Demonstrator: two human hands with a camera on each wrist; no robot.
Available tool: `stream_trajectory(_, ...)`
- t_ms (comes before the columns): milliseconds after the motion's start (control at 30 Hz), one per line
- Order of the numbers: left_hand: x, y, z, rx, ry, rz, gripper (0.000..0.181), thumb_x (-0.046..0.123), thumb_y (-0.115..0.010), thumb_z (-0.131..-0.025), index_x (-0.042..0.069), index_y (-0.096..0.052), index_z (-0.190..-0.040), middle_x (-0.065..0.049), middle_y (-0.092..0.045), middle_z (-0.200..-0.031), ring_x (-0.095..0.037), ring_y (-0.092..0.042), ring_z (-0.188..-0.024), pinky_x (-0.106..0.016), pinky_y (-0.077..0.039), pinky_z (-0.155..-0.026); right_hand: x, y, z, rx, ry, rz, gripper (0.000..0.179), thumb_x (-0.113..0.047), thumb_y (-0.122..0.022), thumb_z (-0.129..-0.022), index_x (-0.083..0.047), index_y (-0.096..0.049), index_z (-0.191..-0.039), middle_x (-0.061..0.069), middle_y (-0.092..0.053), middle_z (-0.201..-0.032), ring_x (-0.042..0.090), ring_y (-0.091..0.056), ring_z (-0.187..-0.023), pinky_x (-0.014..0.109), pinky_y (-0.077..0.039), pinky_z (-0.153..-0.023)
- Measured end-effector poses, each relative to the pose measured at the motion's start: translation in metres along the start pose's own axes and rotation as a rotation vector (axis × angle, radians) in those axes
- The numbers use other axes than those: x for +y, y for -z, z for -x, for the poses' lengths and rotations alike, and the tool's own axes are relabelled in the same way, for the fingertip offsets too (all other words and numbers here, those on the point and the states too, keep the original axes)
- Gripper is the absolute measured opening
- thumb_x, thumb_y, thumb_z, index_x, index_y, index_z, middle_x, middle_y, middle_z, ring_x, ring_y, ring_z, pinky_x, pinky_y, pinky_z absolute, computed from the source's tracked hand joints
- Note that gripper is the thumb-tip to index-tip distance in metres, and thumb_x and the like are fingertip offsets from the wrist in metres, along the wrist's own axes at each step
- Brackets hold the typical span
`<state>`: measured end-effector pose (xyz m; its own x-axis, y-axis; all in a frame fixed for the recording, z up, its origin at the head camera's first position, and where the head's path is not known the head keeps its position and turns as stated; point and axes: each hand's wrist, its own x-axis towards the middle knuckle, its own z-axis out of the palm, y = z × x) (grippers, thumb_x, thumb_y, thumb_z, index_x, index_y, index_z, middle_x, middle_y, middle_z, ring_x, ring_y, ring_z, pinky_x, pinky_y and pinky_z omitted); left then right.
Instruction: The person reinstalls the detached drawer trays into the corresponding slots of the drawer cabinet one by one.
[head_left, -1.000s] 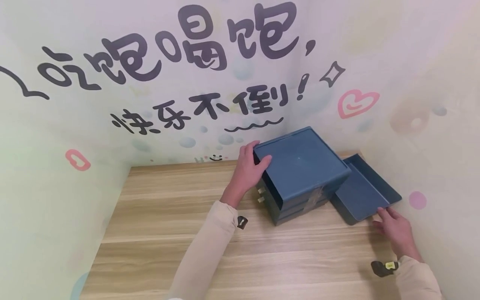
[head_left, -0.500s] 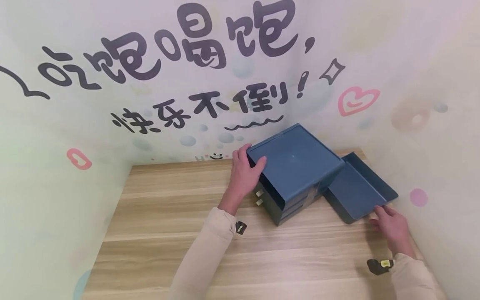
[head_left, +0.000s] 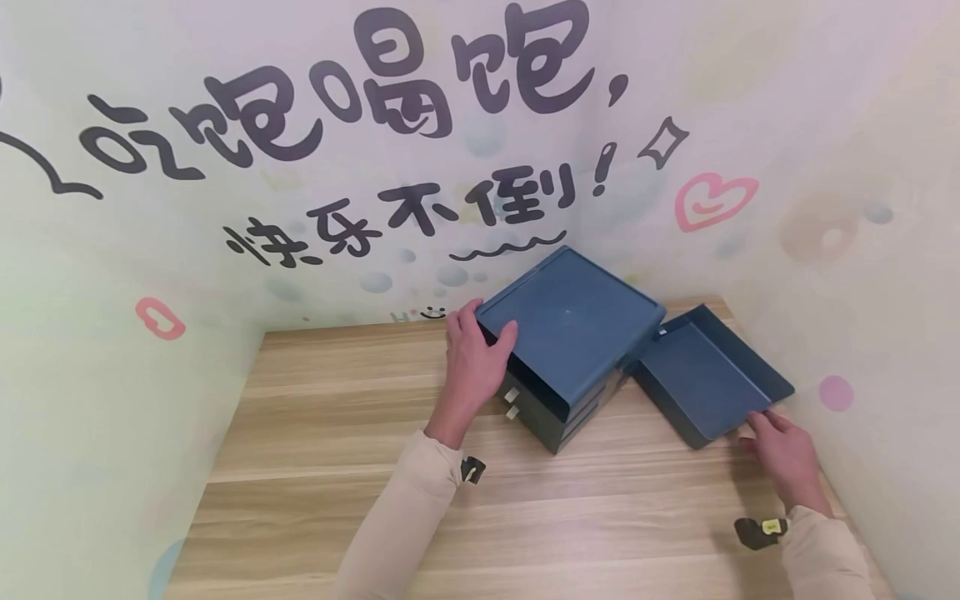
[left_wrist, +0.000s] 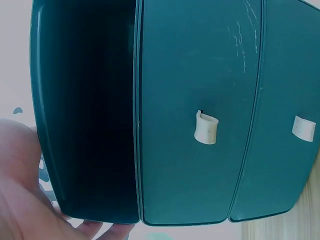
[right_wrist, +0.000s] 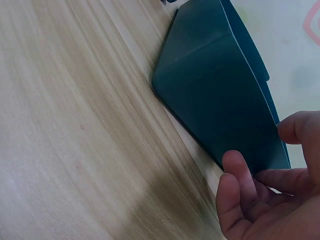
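A blue desktop drawer cabinet (head_left: 573, 321) stands turned at an angle on the table. Its top slot is an open dark cavity (left_wrist: 87, 115), and white tabs (left_wrist: 206, 128) stick out from the two drawer fronts below. My left hand (head_left: 476, 354) grips the cabinet's upper left edge, thumb on the top and fingers round the far side. Right of the cabinet a loose blue drawer (head_left: 701, 375) lies on the table, its hollow side up. My right hand (head_left: 783, 454) pinches the drawer's near right rim between thumb and fingers; its other fingers (right_wrist: 230, 200) are curled below.
The wood-grain table (head_left: 315, 467) extends to the left and in front of the cabinet. A printed wall (head_left: 337, 192) rises close behind the cabinet, and the right wall (head_left: 892, 333) stands near the drawer and my right hand.
The cabinet has turned and shifted left under my left hand, so the gap to the drawer is wider. My right hand and the drawer have moved slightly left.
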<state>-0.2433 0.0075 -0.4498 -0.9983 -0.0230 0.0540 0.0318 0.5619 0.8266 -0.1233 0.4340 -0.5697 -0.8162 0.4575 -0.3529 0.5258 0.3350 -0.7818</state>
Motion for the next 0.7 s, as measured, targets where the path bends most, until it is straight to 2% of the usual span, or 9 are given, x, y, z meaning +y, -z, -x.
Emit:
stream_trajectory(133, -0.002, 0.002, 0.003, 0.020, 0.016, -0.002, 0.070, 0.055, -0.057, -0.098, 0.020, -0.031, -0.153, -0.013, -0.030, -0.152, -0.035, -0.043, -0.133, -0.055, -0.044, -0.110, -0.002, -0.001, 0.001, -0.008, 0.004, 0.008, 0.071, -0.046, -0.041, -0.105, 0.001, -0.030, -0.157, 0.029, -0.058, -0.139, -0.009, -0.067, -0.068, 0.008, -0.050, -0.064)
stream_trajectory(167, -0.002, 0.003, 0.004, 0.028, 0.018, -0.001, 0.070, 0.055, -0.057, -0.098, 0.020, -0.032, -0.153, -0.013, -0.030, -0.152, -0.036, -0.043, -0.132, -0.055, -0.044, -0.110, -0.003, -0.002, 0.001, -0.010, 0.003, 0.013, 0.070, -0.046, -0.040, -0.105, 0.000, -0.030, -0.157, 0.031, -0.051, -0.144, -0.010, -0.067, -0.068, 0.008, -0.050, -0.064)
stream_trajectory(267, -0.003, 0.005, 0.007, 0.048, 0.021, 0.004, 0.069, 0.054, -0.057, -0.098, 0.020, -0.032, -0.152, -0.013, -0.031, -0.150, -0.037, -0.043, -0.132, -0.055, -0.044, -0.109, -0.005, -0.004, 0.000, -0.021, 0.009, 0.020, 0.070, -0.046, -0.037, -0.106, -0.001, -0.028, -0.158, 0.032, -0.042, -0.149, -0.012, -0.065, -0.068, 0.010, -0.052, -0.065)
stream_trajectory(567, -0.009, 0.012, 0.013, 0.082, 0.042, 0.021, 0.069, 0.054, -0.057, -0.098, 0.021, -0.032, -0.153, -0.013, -0.031, -0.148, -0.037, -0.043, -0.132, -0.055, -0.045, -0.107, -0.006, -0.005, -0.004, -0.030, 0.046, 0.052, 0.067, -0.045, -0.029, -0.108, -0.001, -0.026, -0.158, 0.039, -0.047, -0.145, -0.010, -0.065, -0.068, 0.020, -0.058, -0.065)
stream_trajectory(700, -0.012, 0.015, 0.014, 0.095, 0.044, 0.029, 0.068, 0.053, -0.057, -0.098, 0.022, -0.032, -0.153, -0.012, -0.033, -0.145, -0.036, -0.045, -0.129, -0.053, -0.046, -0.105, -0.007, -0.003, -0.006, -0.056, 0.058, 0.055, 0.066, -0.044, -0.024, -0.109, 0.000, -0.025, -0.158, 0.041, -0.040, -0.148, -0.011, -0.063, -0.069, 0.019, -0.057, -0.066)
